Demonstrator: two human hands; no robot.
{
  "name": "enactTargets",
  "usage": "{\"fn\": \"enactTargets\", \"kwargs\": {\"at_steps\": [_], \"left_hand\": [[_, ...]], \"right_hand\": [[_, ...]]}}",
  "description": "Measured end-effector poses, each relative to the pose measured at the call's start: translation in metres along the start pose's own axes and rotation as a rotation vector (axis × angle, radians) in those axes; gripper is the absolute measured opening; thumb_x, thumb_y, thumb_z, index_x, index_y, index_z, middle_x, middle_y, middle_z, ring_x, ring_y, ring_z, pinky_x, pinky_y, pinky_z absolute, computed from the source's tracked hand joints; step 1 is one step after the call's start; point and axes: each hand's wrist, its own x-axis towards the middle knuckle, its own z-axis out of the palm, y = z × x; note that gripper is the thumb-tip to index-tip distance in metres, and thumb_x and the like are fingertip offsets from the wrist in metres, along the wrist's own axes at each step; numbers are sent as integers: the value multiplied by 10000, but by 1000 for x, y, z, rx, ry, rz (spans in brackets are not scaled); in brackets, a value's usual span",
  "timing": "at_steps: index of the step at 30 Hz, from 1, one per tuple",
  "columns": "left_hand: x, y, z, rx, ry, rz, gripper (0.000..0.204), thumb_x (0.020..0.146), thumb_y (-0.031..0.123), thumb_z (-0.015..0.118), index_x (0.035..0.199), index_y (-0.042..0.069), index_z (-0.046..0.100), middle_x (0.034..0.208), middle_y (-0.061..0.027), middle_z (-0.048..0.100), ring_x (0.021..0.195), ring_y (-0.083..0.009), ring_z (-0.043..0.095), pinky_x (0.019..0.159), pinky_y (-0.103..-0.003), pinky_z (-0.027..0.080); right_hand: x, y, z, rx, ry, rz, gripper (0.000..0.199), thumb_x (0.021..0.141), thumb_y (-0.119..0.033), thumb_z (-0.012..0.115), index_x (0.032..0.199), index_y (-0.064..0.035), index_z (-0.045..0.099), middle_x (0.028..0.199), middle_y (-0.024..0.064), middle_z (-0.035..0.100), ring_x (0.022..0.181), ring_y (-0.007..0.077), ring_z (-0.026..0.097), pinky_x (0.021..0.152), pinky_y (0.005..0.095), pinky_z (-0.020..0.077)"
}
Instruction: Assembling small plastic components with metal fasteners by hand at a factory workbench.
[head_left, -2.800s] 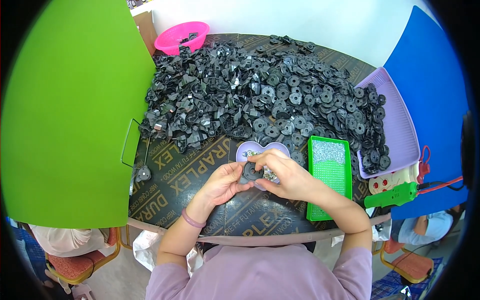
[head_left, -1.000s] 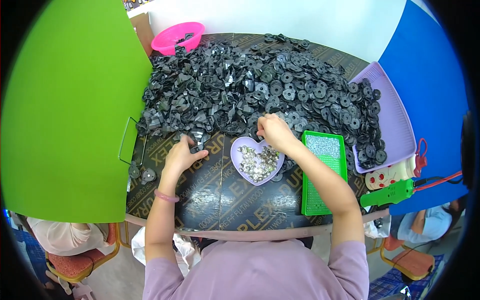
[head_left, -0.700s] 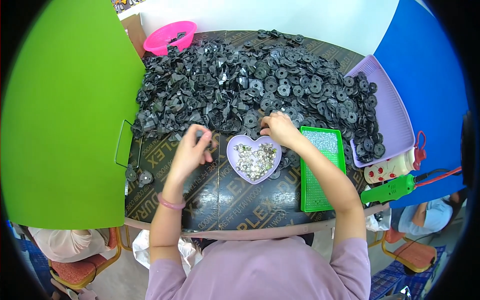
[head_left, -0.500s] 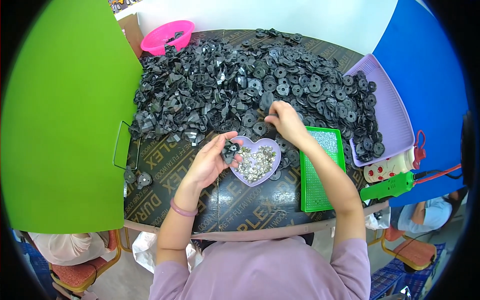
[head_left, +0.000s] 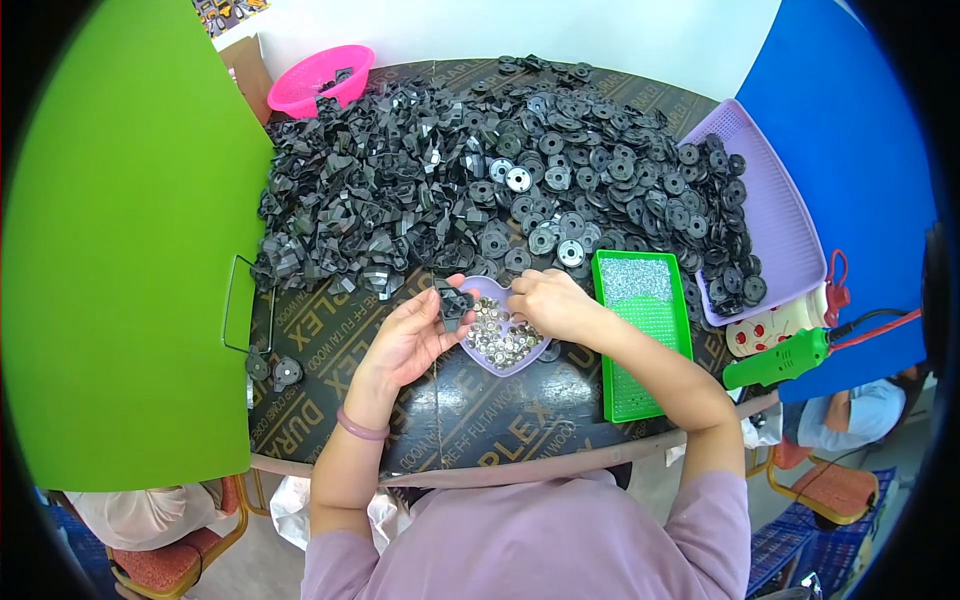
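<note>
**Two Grips Meet Over a Heart-Shaped Dish**

We see a person's left grip [head_left: 405, 345] grasping a black angular part [head_left: 455, 303] between thumb and fingers, palm turned upward, with the part at its fingertips. Close to its right, the right grip [head_left: 552, 303] hovers at the upper right of a lavender heart-shaped dish [head_left: 487, 284], fingers curled; we cannot tell whether they pinch anything.

Small shiny metal fittings [head_left: 500, 343] lie in the dish, between and just below the two grips. Beyond the left grip spreads a heap of black angular pieces [head_left: 350, 190]; beyond the right grip, a heap of black discs [head_left: 640, 190]. A green tray [head_left: 645, 380] sits to the right of the right grip, on the same dark tabletop [head_left: 450, 430].

For good handling here, we would keep the left grip light and steady, holding the angular part by its edges so its upper side stays uncovered. The right grip does best, in our judgement, working with fingertips alone, low and near the part, so that any fitting dropped falls back into the dish.
</note>
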Motion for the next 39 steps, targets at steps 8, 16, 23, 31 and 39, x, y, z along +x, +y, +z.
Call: {"fn": "enactTargets", "kwargs": {"at_steps": [8, 16, 23, 31, 39], "left_hand": [[1, -9, 8, 4, 28, -10, 427, 934, 183, 478, 1298, -18, 383, 1214, -200, 506, 1063, -277, 569, 885, -352, 527], [1, -10, 9, 17, 31, -37, 381, 935, 164, 476, 1263, -20, 416, 1215, -185, 476, 1111, -308, 531, 960, -390, 469], [3, -13, 10, 24, 33, -62, 371, 939, 165, 470, 1263, -7, 415, 1195, -178, 489, 1110, -302, 533, 959, -388, 470], [3, -19, 11, 34, -1, -109, 365, 949, 171, 453, 1265, -4, 403, 1182, -177, 488, 1085, -282, 556, 944, -377, 483], [3, -17, 9, 20, 6, -100, 369, 947, 170, 457, 1269, -2, 401, 1191, -163, 486, 1083, -282, 558, 934, -374, 489]], "right_hand": [[-3, 16, 3, 58, 122, 86, 111, 726, -99, 580, 819, -65, 631, 809, 67, 586, 867, 241, 572, 734, 357, 483], [-4, 15, -14, -46, 103, 110, 83, 706, -129, 632, 759, -69, 653, 791, 61, 577, 842, 231, 574, 708, 356, 470], [-5, 9, -1, -175, 79, 64, 95, 705, -104, 584, 777, -90, 645, 787, 48, 590, 827, 201, 581, 663, 337, 474], [-3, 13, -22, 189, 108, 199, 173, 745, -61, 594, 910, -57, 646, 817, 97, 629, 859, 268, 591, 758, 367, 480], [-9, 5, -37, 432, 300, 267, 177, 733, -62, 637, 909, -52, 653, 814, 104, 609, 874, 269, 582, 770, 380, 471]]}}
